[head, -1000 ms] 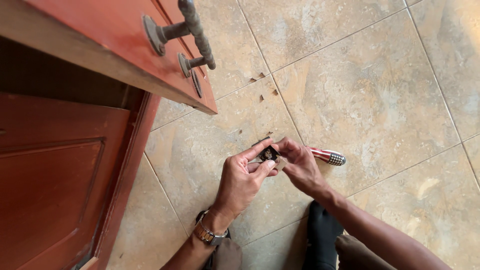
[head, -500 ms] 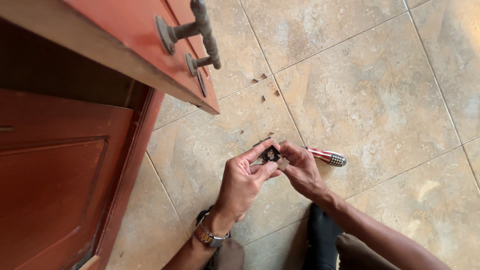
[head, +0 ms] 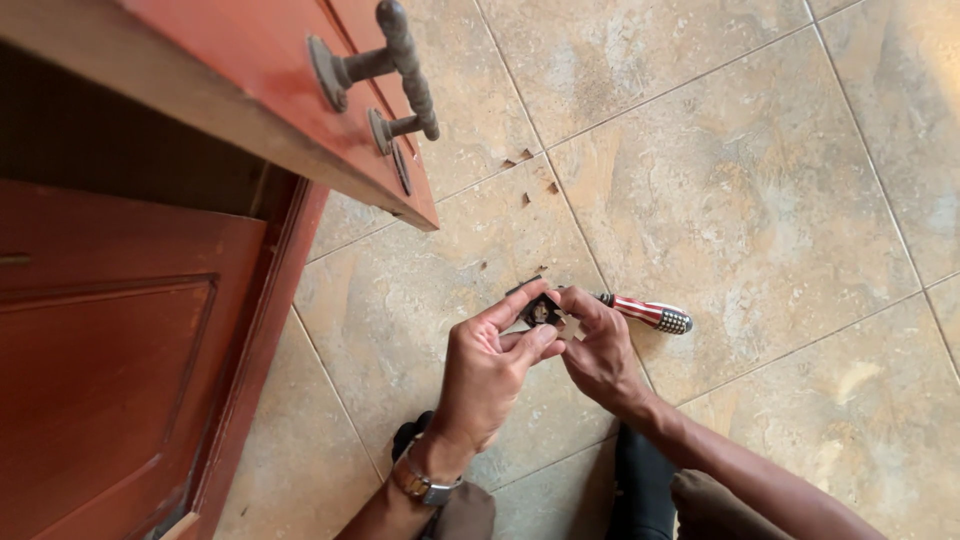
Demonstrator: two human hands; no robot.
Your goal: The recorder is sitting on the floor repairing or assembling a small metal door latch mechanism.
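My left hand (head: pixel 490 375) and my right hand (head: pixel 600 350) meet low over the tiled floor, both pinching a small dark metal part (head: pixel 541 311) between fingertips. A watch sits on my left wrist. Just past my right hand a screwdriver (head: pixel 648 314) with a red, white and blue striped handle lies on a tile; no hand holds it. The small part's shape is mostly hidden by my fingers.
An open red-brown wooden door (head: pixel 250 90) with a dark metal pull handle (head: pixel 400 65) juts out at upper left, above the door frame and panel (head: pixel 130 370). Small wood chips (head: pixel 525 180) lie on the beige tiles (head: pixel 760 180). My dark shoes (head: pixel 640 490) show at the bottom.
The view has shifted slightly; my hands stay together on the small part, with fingers adjusting a little. The screwdriver has not moved.
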